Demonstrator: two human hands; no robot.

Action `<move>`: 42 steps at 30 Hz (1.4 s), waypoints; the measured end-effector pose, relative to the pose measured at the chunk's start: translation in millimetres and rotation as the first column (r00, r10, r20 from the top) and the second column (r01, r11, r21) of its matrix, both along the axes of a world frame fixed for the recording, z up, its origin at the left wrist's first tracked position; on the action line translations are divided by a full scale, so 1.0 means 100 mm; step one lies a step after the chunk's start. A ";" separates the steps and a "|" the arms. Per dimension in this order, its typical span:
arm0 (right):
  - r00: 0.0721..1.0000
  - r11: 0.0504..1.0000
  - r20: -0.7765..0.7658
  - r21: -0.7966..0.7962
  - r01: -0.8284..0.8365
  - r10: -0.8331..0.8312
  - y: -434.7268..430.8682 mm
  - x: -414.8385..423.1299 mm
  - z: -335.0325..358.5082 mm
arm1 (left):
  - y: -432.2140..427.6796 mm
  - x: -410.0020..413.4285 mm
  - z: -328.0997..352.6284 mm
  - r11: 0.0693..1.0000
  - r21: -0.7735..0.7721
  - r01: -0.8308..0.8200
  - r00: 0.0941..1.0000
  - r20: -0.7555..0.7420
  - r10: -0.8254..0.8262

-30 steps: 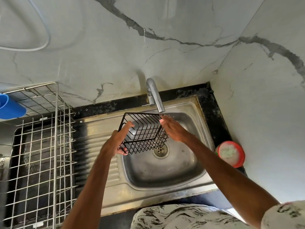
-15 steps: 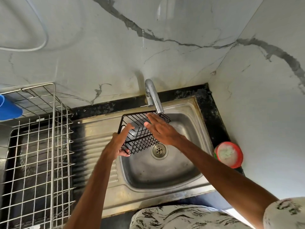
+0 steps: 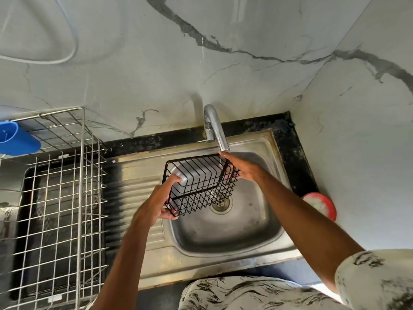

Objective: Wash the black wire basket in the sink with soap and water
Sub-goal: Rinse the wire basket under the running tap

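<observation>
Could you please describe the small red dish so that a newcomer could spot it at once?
Find the steel sink and follow its right rim to the black counter strip against the right-hand wall. The round red dish sits there, at the strip's near end. It is the only red thing in view, and holds something pale.

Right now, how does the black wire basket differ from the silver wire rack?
The black wire basket is small and dark; the silver wire rack is larger and pale. The left hand holds the basket tilted over the sink; the rack stands untouched. Both are open wire grids.
</observation>
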State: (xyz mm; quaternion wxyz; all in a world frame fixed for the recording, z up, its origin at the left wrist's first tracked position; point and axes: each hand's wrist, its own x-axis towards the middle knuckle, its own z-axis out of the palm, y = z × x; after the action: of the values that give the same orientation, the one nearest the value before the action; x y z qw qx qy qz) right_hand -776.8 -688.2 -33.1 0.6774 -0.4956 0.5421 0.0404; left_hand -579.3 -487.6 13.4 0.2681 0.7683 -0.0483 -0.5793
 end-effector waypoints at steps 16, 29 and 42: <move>0.970 0.957 -0.139 -0.182 -0.224 0.201 -0.18 0.05 0.00 | 0.34 0.09 -0.35 0.937 -0.053 -0.344 0.889 -0.339 0.307; 0.872 0.749 -0.422 -0.488 -0.449 0.248 -0.05 0.09 0.25 | 0.29 0.26 -0.20 0.989 -0.147 -0.004 0.995 0.095 0.018; 0.779 0.523 -0.595 -0.608 -0.598 0.199 0.28 0.23 0.26 | -0.54 -0.59 -0.28 0.995 -0.042 -0.090 0.982 -0.171 0.081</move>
State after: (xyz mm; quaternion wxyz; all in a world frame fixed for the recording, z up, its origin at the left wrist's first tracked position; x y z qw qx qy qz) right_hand -753.6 -659.9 -6.9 0.2216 -0.8251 0.5137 0.0786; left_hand -638.2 -541.4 -14.9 0.3146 0.7110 -0.0065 -0.6288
